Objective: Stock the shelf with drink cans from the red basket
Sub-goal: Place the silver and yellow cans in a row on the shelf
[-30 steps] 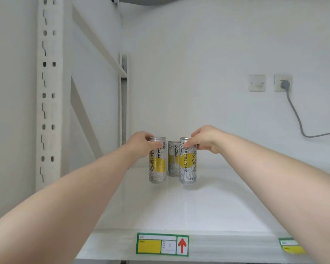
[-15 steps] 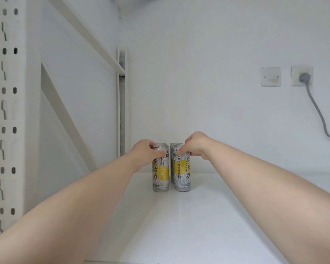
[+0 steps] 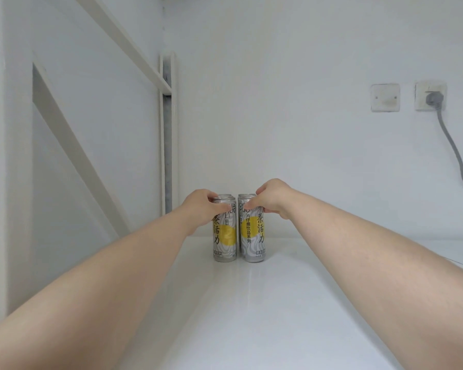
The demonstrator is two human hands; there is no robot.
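Two arms in shot, and both are bare: the left forearm and the right forearm show uncovered skin from the frame's bottom corners to the wrists. The left hand and right hand are bare too. The wide lens makes the forearms look bulky up close.

Soft, even light washes the white shelf before me, leaving faint shadows and a mild sheen. The wide lens stretches my forearms at the lower corners.
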